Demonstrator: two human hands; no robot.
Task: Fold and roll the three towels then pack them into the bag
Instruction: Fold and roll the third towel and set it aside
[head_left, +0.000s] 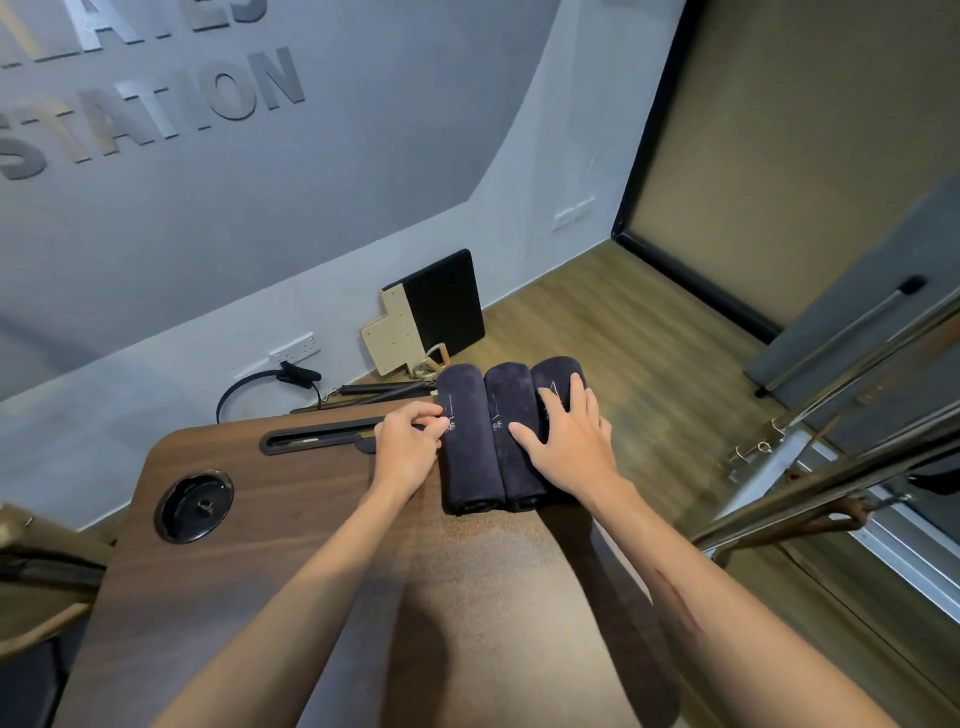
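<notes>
Two hands touch three soft, dark towel rolls (491, 436) lying side by side in the middle of the frame. The left hand (408, 449) pinches the left roll's edge; the right hand (569, 441) rests flat and open on the right rolls. They sit on a smooth brown wooden worktop (249, 571) with a round black cup hole (195, 506) at lower left.
</notes>
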